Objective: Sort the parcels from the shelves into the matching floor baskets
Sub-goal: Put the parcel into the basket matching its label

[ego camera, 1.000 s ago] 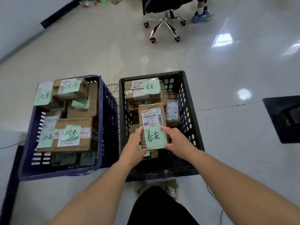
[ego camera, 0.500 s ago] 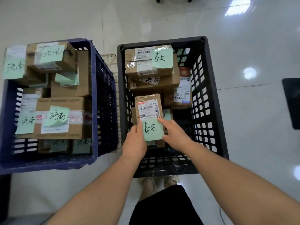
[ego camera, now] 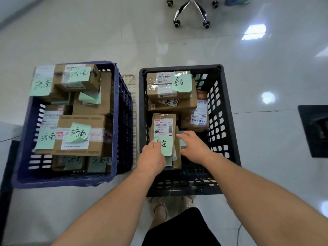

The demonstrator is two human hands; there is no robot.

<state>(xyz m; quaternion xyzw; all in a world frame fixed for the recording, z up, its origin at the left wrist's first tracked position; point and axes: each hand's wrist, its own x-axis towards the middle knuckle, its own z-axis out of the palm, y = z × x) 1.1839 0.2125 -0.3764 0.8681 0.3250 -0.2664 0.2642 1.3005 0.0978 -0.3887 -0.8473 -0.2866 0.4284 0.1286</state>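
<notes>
Small parcel (ego camera: pixel 164 125) w/ green note (ego camera: pixel 165 145) is held at its near-left edge by left hand (ego camera: pixel 152 158), inside black basket (ego camera: pixel 222 110); long axis runs near-far. Right hand (ego camera: pixel 194 148) is spread open just right of it.

Cardboard boxes (ego camera: pixel 83 137) fill the blue basket (ego camera: pixel 124 121) to its rim and above, leaving little room to reach in. In the black basket (ego camera: pixel 221 121), stacked parcels (ego camera: pixel 168 89) block the far half, and the slim parcel (ego camera: pixel 164 126) gripped by the left hand (ego camera: pixel 150 158) takes the near left; bare bottom shows only at the near right, around the spread right hand (ego camera: pixel 194 148). A pale lattice panel (ego camera: pixel 132 96) fills the narrow gap between the baskets. The floor (ego camera: pixel 266 71) to the right is open up to a dark object (ego camera: pixel 314 130).
</notes>
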